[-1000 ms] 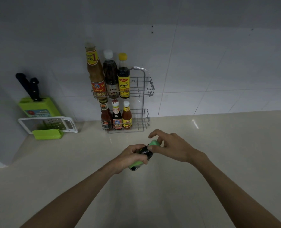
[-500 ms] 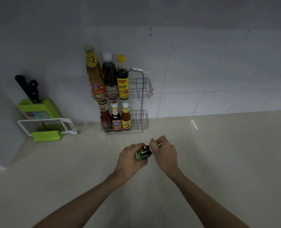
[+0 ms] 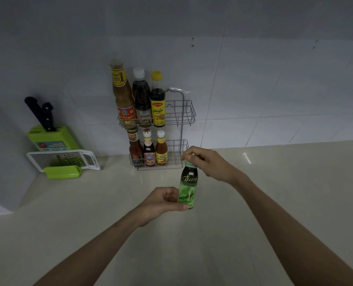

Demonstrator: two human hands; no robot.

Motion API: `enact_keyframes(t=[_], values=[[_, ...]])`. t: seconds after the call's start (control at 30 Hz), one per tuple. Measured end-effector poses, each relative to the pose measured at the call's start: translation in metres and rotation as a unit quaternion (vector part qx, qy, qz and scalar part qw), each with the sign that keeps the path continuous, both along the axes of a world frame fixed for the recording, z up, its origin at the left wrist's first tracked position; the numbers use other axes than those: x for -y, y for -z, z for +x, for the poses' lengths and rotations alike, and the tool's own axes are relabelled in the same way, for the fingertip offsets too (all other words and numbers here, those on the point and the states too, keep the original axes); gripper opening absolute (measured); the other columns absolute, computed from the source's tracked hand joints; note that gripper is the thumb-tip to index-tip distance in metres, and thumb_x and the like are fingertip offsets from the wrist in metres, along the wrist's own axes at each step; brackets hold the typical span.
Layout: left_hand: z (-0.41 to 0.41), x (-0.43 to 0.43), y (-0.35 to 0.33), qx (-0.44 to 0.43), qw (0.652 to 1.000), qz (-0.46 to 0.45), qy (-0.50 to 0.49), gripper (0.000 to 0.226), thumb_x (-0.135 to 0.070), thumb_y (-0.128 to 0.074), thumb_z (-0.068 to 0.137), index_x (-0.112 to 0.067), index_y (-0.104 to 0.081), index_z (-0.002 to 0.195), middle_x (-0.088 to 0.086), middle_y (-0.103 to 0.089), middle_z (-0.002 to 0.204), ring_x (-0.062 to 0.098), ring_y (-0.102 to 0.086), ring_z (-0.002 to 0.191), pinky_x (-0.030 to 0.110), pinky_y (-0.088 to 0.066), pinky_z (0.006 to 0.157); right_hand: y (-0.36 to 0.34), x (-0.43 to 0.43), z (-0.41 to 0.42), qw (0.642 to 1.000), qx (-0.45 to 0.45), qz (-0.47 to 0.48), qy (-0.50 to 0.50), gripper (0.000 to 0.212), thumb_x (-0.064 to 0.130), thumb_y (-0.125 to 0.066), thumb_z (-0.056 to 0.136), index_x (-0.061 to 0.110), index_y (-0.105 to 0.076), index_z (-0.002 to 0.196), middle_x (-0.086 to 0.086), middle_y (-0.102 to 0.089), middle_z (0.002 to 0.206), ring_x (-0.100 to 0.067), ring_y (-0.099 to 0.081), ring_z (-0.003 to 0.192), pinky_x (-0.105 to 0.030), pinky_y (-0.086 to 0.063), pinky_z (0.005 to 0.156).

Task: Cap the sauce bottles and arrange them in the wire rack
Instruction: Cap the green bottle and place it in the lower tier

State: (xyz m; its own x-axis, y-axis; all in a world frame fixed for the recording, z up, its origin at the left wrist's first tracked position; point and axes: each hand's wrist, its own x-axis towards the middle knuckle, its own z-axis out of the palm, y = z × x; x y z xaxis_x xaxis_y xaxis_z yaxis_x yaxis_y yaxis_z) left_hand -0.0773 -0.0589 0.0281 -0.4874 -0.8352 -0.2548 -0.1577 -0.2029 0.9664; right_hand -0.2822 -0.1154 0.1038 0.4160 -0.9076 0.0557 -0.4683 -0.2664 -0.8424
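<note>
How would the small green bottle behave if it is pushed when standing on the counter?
The green bottle looks tall and narrow, so it would probably tip rather than slide. Its round body would then likely roll on the smooth, glossy counter. It seems light: the left hand holds it by the base alone, while the right hand touches the cap.

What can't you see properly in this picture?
Head view only:
- Green cap: mostly hidden by the right hand; whether it is screwed tight cannot be told.
- Green bottle: its base is covered by the left hand.
- Knife blades: sunk inside the knife block.
- Labels on the bottles in the wire rack: too dim to read.
</note>
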Motion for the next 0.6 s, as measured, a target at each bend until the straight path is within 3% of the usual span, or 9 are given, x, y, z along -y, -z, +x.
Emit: enact_keyframes(t=[0.03, 0.1, 0.2, 0.3, 0.4, 0.5, 0.6], values=[[-0.002, 0.000, 0.004, 0.002, 1.000, -0.011, -0.027, 0.018, -0.014, -0.084, 0.072, -0.019, -0.075, 0.087, 0.001, -0.077, 0.090, 0.016, -0.071, 0.088, 0.024, -0.053, 0.081, 0.007, -0.003, 0.001, 0.999, 0.016, 0.009, 0.031, 0.017, 0.039, -0.055, 0.095, 0.027, -0.062, 0.104, 0.022, -0.063, 0.070, 0.003, -0.052, 0.053, -0.010, -0.039, 0.048], [-0.003, 0.001, 0.013, 0.010, 0.997, -0.020, -0.072, 0.027, -0.017, -0.087, 0.068, -0.014, -0.075, 0.092, 0.006, -0.077, 0.095, 0.022, -0.072, 0.093, 0.031, -0.056, 0.085, 0.026, -0.009, 0.002, 0.996, 0.037, 0.034, 0.076, 0.026, 0.049, -0.064, 0.086, 0.033, -0.059, 0.106, 0.017, -0.065, 0.081, 0.001, -0.058, 0.058, -0.016, -0.044, 0.044], [-0.003, 0.007, 0.021, 0.031, 0.995, -0.015, -0.093, 0.037, -0.026, -0.088, 0.063, -0.016, -0.075, 0.096, 0.003, -0.077, 0.096, 0.021, -0.072, 0.094, 0.038, -0.056, 0.091, 0.054, -0.014, 0.006, 0.991, 0.052, 0.075, 0.097, 0.029, 0.048, -0.073, 0.079, 0.036, -0.062, 0.103, 0.007, -0.067, 0.098, -0.007, -0.068, 0.074, -0.022, -0.056, 0.053], [-0.003, 0.020, 0.030, 0.072, 0.995, -0.003, -0.073, 0.039, -0.030, -0.087, 0.066, -0.022, -0.073, 0.101, -0.003, -0.076, 0.101, 0.013, -0.070, 0.098, 0.042, -0.053, 0.097, 0.069, -0.005, 0.008, 0.985, 0.071, 0.101, 0.123, 0.027, 0.044, -0.075, 0.078, 0.034, -0.066, 0.101, 0.008, -0.067, 0.094, -0.008, -0.069, 0.072, -0.023, -0.058, 0.057], [0.004, 0.048, 0.031, 0.115, 0.992, -0.006, -0.047, 0.059, -0.029, -0.083, 0.074, -0.021, -0.060, 0.128, -0.003, -0.065, 0.130, 0.010, -0.058, 0.120, 0.042, -0.044, 0.108, 0.073, 0.021, 0.013, 0.981, 0.078, 0.085, 0.154, 0.032, 0.039, -0.080, 0.074, 0.034, -0.066, 0.103, 0.012, -0.068, 0.094, -0.011, -0.070, 0.070, -0.028, -0.061, 0.064], [0.013, 0.086, 0.022, 0.154, 0.983, -0.023, -0.092, 0.084, -0.028, -0.077, 0.081, -0.018, -0.030, 0.150, 0.001, -0.038, 0.153, 0.018, -0.037, 0.140, 0.038, -0.032, 0.115, 0.075, 0.055, 0.021, 0.974, 0.079, 0.037, 0.208, 0.036, 0.032, -0.083, 0.071, 0.034, -0.066, 0.102, 0.015, -0.069, 0.093, -0.008, -0.068, 0.081, -0.016, -0.053, 0.074], [0.016, 0.120, 0.014, 0.149, 0.979, -0.081, -0.115, 0.084, -0.021, -0.074, 0.084, -0.018, -0.025, 0.152, 0.000, -0.040, 0.153, 0.019, -0.038, 0.139, 0.040, -0.030, 0.116, 0.084, 0.086, 0.033, 0.972, 0.083, -0.012, 0.218, 0.034, 0.020, -0.083, 0.071, 0.025, -0.066, 0.100, 0.003, -0.070, 0.095, -0.010, -0.064, 0.084, -0.007, -0.045, 0.069]])
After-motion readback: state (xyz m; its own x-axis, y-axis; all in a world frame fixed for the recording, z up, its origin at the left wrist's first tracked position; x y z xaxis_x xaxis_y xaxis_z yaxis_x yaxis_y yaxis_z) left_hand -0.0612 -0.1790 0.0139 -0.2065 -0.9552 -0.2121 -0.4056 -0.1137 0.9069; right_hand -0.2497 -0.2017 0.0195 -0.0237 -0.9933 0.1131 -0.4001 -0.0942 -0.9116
